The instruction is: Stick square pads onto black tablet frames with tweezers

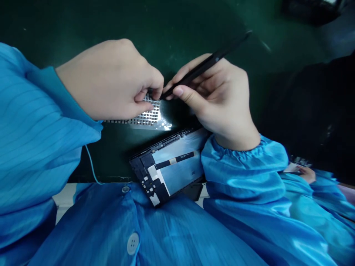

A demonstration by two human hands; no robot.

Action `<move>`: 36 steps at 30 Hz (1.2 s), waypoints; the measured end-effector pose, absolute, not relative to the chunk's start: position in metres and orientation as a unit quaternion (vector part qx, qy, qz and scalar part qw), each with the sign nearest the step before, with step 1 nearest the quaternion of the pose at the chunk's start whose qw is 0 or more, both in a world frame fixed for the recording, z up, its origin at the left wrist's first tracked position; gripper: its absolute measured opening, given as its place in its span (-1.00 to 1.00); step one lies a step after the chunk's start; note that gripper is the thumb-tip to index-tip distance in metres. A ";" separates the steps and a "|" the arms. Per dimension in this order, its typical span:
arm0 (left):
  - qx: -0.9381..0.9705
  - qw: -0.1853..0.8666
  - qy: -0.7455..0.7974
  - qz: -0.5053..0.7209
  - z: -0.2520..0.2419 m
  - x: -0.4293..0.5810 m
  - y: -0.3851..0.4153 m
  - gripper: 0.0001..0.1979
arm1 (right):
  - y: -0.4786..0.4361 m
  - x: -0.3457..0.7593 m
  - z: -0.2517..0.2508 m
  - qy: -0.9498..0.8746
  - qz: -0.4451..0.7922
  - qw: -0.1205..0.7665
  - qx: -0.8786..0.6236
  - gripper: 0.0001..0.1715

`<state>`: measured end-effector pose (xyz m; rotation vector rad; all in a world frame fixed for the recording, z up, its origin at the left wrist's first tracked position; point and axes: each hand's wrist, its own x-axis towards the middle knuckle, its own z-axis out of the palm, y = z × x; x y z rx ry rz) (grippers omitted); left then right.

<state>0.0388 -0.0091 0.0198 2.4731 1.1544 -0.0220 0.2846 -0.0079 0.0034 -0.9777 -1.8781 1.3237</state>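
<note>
My left hand [116, 79] is closed in a pinch at the edge of a clear sheet of small dark pads [151, 114], set in a grid, and partly covers it. Black tweezers [203, 68] lie slantwise in my right hand [224, 96], gripped between thumb and fingers. Their tips meet the left fingertips at the sheet's upper corner; whether a pad is between them is hidden. Below the hands, an opened tablet-like device [177, 166] lies tilted at the table edge, its blue-grey panel and a black flex strip showing. My right sleeve overlaps its right end.
The dark green table [69, 26] stretches out ahead. A thin blue cord [91, 164] hangs by my left sleeve. At far right, a co-worker's hand [307, 174] is near a small pale item. A dark object [310, 11] stands at the top right.
</note>
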 end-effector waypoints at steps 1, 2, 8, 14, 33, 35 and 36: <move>0.886 0.203 0.417 -0.012 0.020 0.040 -0.009 -0.64 | -0.018 0.284 0.006 -0.694 0.510 0.348 -0.371 -0.85; 0.884 0.202 0.421 -0.016 0.021 0.040 -0.009 -0.63 | -0.032 0.283 0.010 -0.667 0.508 0.387 -0.385 -0.86; 0.877 0.217 0.428 -0.010 0.021 0.039 -0.011 -0.48 | -0.142 0.275 0.014 -0.605 0.378 0.472 -0.518 -0.77; 0.861 0.259 0.439 0.008 0.018 0.037 -0.010 -0.15 | -0.151 0.269 -0.001 -0.670 0.322 0.463 -0.482 -0.64; 0.868 0.227 0.441 0.011 0.018 0.036 -0.009 -0.51 | -0.010 0.281 0.011 -0.743 0.443 0.260 -0.429 -0.62; 0.868 0.222 0.444 -0.003 0.016 0.037 -0.008 -0.59 | -0.010 0.281 0.010 -0.737 0.454 0.254 -0.432 -0.56; 0.867 0.220 0.446 -0.008 0.015 0.038 -0.008 -0.62 | -0.012 0.282 0.010 -0.734 0.457 0.257 -0.432 -0.54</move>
